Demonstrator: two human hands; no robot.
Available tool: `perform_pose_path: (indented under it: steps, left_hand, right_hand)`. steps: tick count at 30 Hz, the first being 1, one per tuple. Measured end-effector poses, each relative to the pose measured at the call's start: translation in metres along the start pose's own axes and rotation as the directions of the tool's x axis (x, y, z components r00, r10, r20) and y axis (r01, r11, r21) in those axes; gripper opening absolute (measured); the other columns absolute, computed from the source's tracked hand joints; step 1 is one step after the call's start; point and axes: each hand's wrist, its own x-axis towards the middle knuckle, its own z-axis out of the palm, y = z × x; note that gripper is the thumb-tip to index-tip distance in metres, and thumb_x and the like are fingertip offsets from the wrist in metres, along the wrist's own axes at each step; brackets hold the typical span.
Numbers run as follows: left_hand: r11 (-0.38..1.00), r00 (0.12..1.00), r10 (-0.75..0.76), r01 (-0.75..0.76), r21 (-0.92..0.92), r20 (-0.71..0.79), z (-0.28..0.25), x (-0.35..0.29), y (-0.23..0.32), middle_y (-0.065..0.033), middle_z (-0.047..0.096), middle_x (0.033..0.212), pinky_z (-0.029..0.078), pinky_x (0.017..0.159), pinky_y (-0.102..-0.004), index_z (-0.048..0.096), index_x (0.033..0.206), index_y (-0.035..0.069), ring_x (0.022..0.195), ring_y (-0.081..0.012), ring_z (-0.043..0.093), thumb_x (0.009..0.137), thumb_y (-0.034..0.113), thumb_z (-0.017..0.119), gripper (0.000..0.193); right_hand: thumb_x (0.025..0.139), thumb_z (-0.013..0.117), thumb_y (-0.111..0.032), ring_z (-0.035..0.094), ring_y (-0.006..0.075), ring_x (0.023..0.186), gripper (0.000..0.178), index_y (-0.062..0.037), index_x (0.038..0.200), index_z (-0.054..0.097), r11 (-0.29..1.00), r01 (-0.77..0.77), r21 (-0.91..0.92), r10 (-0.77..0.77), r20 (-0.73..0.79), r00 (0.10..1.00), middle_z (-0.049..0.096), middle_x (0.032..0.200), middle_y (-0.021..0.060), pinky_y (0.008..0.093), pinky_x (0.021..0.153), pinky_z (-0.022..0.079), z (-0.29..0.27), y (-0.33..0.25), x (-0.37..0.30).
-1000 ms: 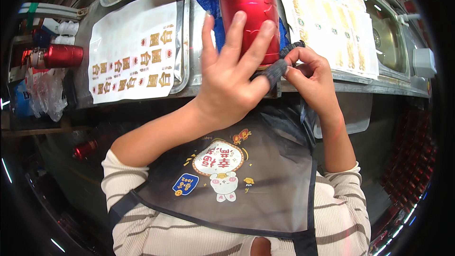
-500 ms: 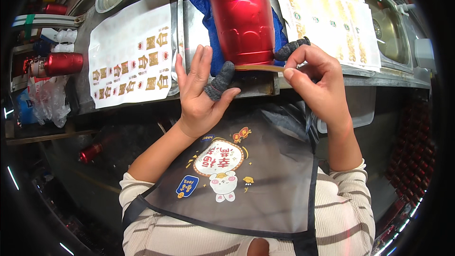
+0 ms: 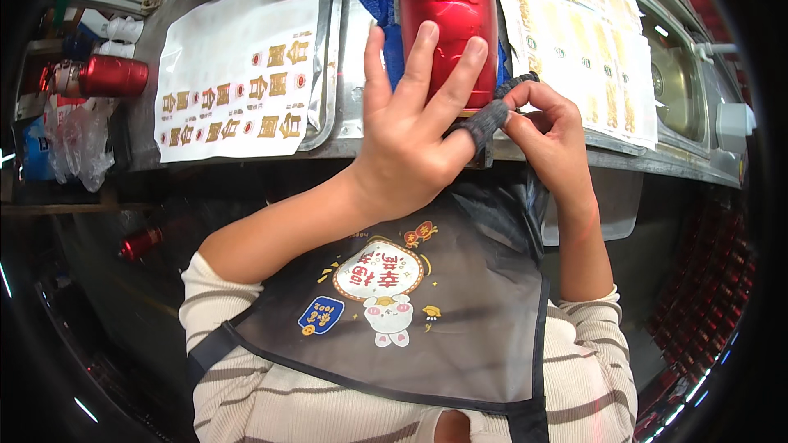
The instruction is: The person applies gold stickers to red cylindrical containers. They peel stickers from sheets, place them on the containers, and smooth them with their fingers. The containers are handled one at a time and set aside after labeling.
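A glossy red bottle [image 3: 464, 20] with raised panels lies with its near end toward me on a blue cloth [image 3: 376, 5]. My left hand [image 3: 414, 135] reaches across its near end, long fingers spread over the red surface, thumb hidden. The left index finger wears a grey knit finger sleeve [image 3: 486, 125] and points at my right fingertips. My right hand [image 3: 552, 127] is closed in a pinch beside the bottle's near right corner; what it pinches, if anything, is hidden. Another dark sleeve [image 3: 519, 82] covers a right finger. A thin yellowish edge [image 3: 468, 112] shows at the bottle's near end.
On the left, a white sheet of gold and red decals [image 3: 234, 74] lies on a metal tray [image 3: 332, 90]. More gold decal sheets [image 3: 583, 57] lie to the right, beside a metal basin [image 3: 677, 82]. Another red bottle [image 3: 115, 76] and a plastic bag [image 3: 80, 143] are at far left.
My left hand has moved right and over the bottle's near end, its sleeved finger now by my right fingertips. My right hand keeps its pinch. The view has shifted slightly.
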Motion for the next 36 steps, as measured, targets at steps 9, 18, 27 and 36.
perform_pose_path:
  steps: [9,18,27,36]
  left_hand:
    - [0.895,0.948,-0.309,0.263,-0.361,-0.073,0.01,-0.04,-0.02,-0.021,0.051,0.145,0.025,0.112,-0.0625,0.066,0.124,0.0,0.133,-0.0387,0.05,0.073,0.017,0.085,0.058]
    - [0.951,0.979,-0.203,0.19,-0.244,-0.025,0.009,-0.063,-0.016,-0.0251,0.048,0.147,0.02,0.112,-0.065,0.069,0.113,-0.003,0.132,-0.0434,0.05,0.078,0.019,0.082,0.043]
    - [0.994,0.997,-0.066,0.062,-0.087,-0.043,-0.005,-0.023,-0.011,-0.0237,0.048,0.147,0.021,0.111,-0.0665,0.076,0.108,0.016,0.127,-0.0453,0.054,0.071,0.015,0.082,0.037]
    - [0.967,0.972,-0.208,0.188,-0.172,-0.108,0.008,-0.01,-0.014,-0.0198,0.054,0.143,0.024,0.111,-0.0653,0.071,0.119,0.003,0.133,-0.0397,0.051,0.064,0.017,0.086,0.059]
  right_hand:
    - [0.085,0.068,-0.005,0.042,-0.0034,0.061,0.006,-0.002,0.084,0.063,0.999,0.026,-0.028,-0.026,0.011,1.0,0.056,0.079,-0.0057,0.0151,0.053,0.03,0.003,-0.008,-0.006]
    - [0.087,0.064,-0.004,0.049,-0.0016,0.061,0.005,-0.0003,0.084,0.063,0.992,-0.045,0.119,0.041,0.03,0.999,0.06,0.075,-0.0039,0.016,0.054,0.036,-0.004,-0.01,-0.004]
    - [0.087,0.062,-0.005,0.048,-0.0014,0.064,0.005,-0.0007,0.084,0.062,0.995,-0.057,0.077,0.055,0.032,0.998,0.059,0.079,-0.0039,0.0167,0.055,0.035,-0.002,-0.011,-0.002]
    - [0.086,0.067,-0.003,0.045,-0.0027,0.063,0.005,-0.0013,0.086,0.062,0.999,0.033,0.031,-0.033,0.032,0.999,0.057,0.078,-0.0056,0.0149,0.054,0.033,0.007,0.002,-0.001]
